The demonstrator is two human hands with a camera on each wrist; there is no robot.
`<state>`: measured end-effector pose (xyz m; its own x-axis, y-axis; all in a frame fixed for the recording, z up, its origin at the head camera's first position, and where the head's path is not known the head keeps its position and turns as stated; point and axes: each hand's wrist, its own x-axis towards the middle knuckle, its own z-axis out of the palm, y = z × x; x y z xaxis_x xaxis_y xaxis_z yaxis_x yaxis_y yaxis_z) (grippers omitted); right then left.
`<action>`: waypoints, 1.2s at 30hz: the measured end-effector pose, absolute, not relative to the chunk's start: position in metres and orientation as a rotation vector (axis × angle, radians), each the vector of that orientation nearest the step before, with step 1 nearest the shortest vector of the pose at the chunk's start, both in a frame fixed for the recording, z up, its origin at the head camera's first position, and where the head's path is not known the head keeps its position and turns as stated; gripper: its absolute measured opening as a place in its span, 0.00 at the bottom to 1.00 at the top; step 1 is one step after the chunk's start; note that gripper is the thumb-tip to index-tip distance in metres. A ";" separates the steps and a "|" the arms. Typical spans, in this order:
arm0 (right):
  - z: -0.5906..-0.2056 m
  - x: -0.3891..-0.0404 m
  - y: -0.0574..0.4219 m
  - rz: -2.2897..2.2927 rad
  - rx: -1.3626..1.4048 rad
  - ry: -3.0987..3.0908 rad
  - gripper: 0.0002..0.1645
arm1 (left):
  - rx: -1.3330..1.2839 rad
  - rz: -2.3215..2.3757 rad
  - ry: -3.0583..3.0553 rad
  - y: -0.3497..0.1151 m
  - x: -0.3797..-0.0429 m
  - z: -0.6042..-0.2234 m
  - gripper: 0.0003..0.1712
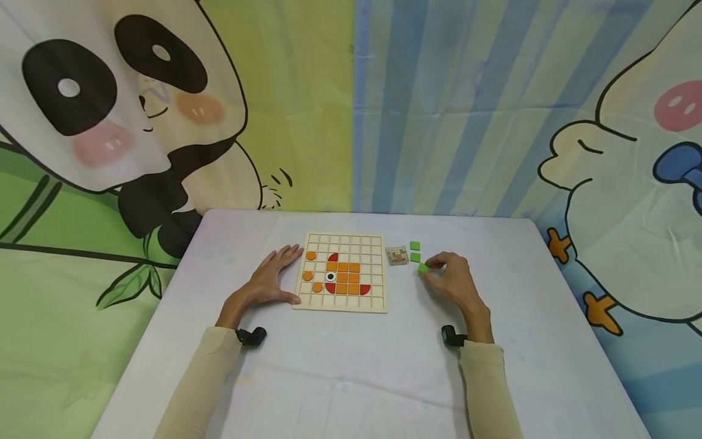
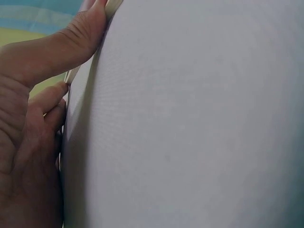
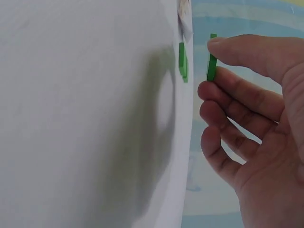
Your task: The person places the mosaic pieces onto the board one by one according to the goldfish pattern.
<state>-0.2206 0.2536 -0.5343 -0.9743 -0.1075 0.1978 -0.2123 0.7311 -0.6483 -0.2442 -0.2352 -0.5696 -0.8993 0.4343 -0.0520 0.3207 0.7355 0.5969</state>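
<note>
My left hand (image 1: 270, 277) rests with spread fingers at the left edge of a wooden grid board (image 1: 378, 274), its thumb at the near left corner. On the board, orange square tiles (image 1: 347, 281), red rounded tiles (image 1: 364, 289), orange round tiles (image 1: 311, 256) and an eye tile (image 1: 331, 277) form a fish-like pattern. My right hand (image 1: 454, 278) pinches a green square tile (image 3: 212, 61) between thumb and index finger. In the right wrist view this tile is raised off the table. Two more green tiles (image 1: 415, 257) lie just beyond that hand.
A small clear packet (image 1: 397, 255) with coloured bits lies between the board and the green tiles. The white table (image 1: 351, 372) ends at a curtain (image 1: 406, 122) printed with cartoon animals.
</note>
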 end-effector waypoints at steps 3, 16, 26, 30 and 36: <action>-0.529 -0.223 0.244 1.111 0.317 -2.775 0.12 | 0.606 0.898 2.742 -0.235 -0.244 -0.569 0.80; -0.522 -0.254 0.180 1.107 0.627 -2.827 0.12 | 0.607 0.892 2.737 -0.235 -0.249 -0.567 0.81; -0.526 -0.266 0.160 0.993 0.555 -2.894 0.11 | 0.589 0.885 2.733 -0.235 -0.246 -0.568 0.81; -0.528 -0.269 0.159 0.985 0.535 -2.913 0.11 | 0.597 0.891 2.743 -0.235 -0.247 -0.568 0.81; -0.527 -0.274 0.156 0.957 0.546 -2.931 0.10 | 0.598 0.887 2.741 -0.234 -0.246 -0.568 0.81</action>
